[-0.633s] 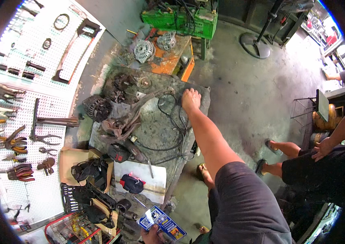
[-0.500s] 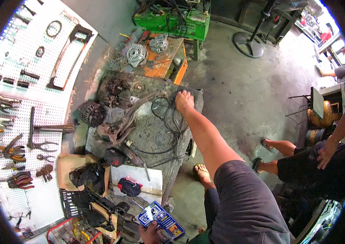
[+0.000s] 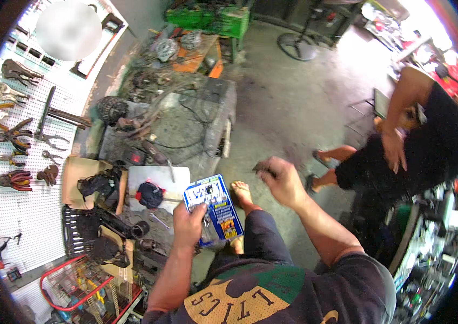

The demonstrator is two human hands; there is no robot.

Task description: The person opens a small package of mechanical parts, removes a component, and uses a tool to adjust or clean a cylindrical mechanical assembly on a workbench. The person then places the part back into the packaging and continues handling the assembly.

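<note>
My left hand (image 3: 188, 224) grips the edge of a blue and white carded pack (image 3: 222, 213), with the thumb over its front. The pack is tilted, and clear plastic glints on its lower part. My right hand (image 3: 280, 181) is raised over the floor to the right of the pack, touching neither it nor the bench. Its fingers are curled together and dark at the tips; whether something small is in them I cannot make out. Left of the pack, a dark blue and red cloth bundle (image 3: 149, 194) lies on a white board (image 3: 132, 175) on the workbench.
The grimy workbench (image 3: 215, 108) holds cables, an alternator (image 3: 112, 110) and greasy parts. Pliers (image 3: 15, 181) hang on a white pegboard (image 3: 34, 216). A red-rimmed basket (image 3: 59, 308) stands at lower left. Another person in dark clothes (image 3: 412, 156) is at the right. Farther back is a green bin (image 3: 234, 24).
My right hand has come off the far corner of the workbench and drawn back toward my body. The pack has moved up and turned more upright in my left hand. My view has shifted.
</note>
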